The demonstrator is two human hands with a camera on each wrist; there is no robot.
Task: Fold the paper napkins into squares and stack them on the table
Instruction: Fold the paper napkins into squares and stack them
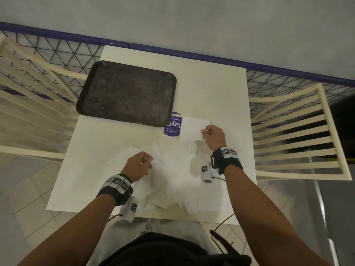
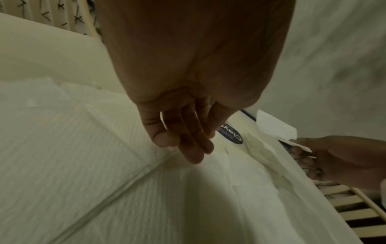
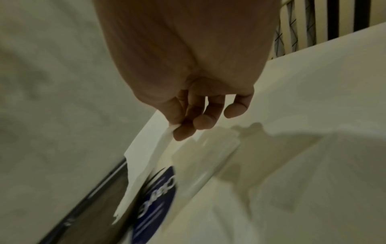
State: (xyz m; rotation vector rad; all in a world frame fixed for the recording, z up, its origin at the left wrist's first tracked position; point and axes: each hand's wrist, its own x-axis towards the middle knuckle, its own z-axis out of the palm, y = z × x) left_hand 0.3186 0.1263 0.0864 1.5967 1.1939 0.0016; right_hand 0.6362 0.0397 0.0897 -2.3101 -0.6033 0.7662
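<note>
My right hand (image 1: 211,134) pinches a folded white napkin (image 1: 193,128) by its right edge between thumb and fingers, just above the table beside the purple sticker (image 1: 172,127). The right wrist view shows the pinch of my right hand (image 3: 200,118) on the napkin (image 3: 146,156), which hangs at a tilt. Several loose unfolded napkins (image 1: 169,169) lie spread over the table's near half. My left hand (image 1: 140,164) hovers over their left part; in the left wrist view the fingers of my left hand (image 2: 183,132) hang relaxed above the napkins (image 2: 83,148) and hold nothing.
A dark tray (image 1: 126,93) with nothing on it sits on the white table (image 1: 211,89) at the far left, overlapping the sticker. Cream slatted chairs stand at the left (image 1: 38,83) and right (image 1: 297,131). A grey wall with a purple rail runs behind.
</note>
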